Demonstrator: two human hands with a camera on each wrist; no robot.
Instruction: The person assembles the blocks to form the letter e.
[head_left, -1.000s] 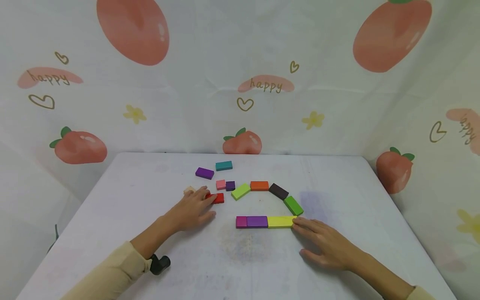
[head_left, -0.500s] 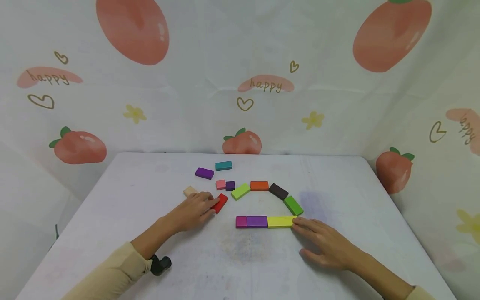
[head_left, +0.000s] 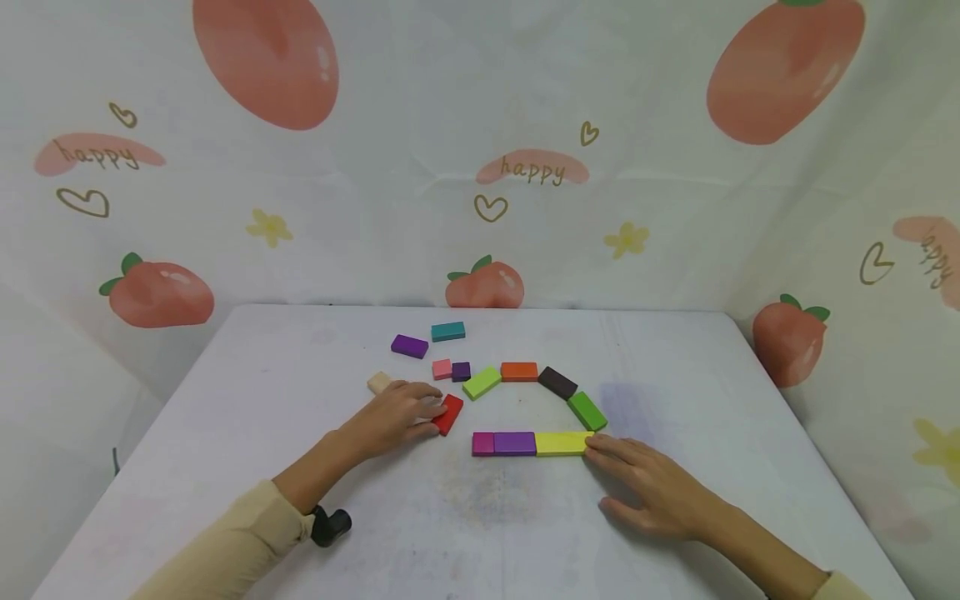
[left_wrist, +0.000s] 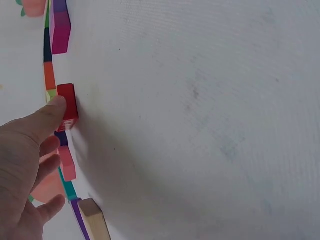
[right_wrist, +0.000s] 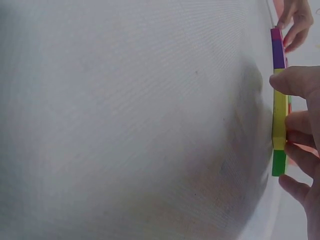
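My left hand point(head_left: 399, 417) pinches a red block point(head_left: 452, 413) between thumb and fingers; the block lies slanted on the table. In the left wrist view the thumb lies against the side of that red block point(left_wrist: 70, 107). Straight fingers of my right hand point(head_left: 654, 490) touch the right end of a yellow block point(head_left: 558, 444). That block lies in a straight row with a purple block point(head_left: 514, 443) and a magenta block point(head_left: 483, 444). Above the row, a lime block point(head_left: 482, 383), an orange block point(head_left: 519, 372), a black block point(head_left: 557, 382) and a green block point(head_left: 587, 411) form an arc.
A pink block point(head_left: 442, 369) and a small dark purple block point(head_left: 461, 372) sit left of the arc. Farther back lie a teal block point(head_left: 447, 332) and a purple block point(head_left: 409, 346). A plain wooden block point(head_left: 379, 382) is just behind my left hand.
The red block has turned from lying crosswise to a steep slant and shifted slightly right and nearer, moved by my left hand. My right hand has stayed in place.
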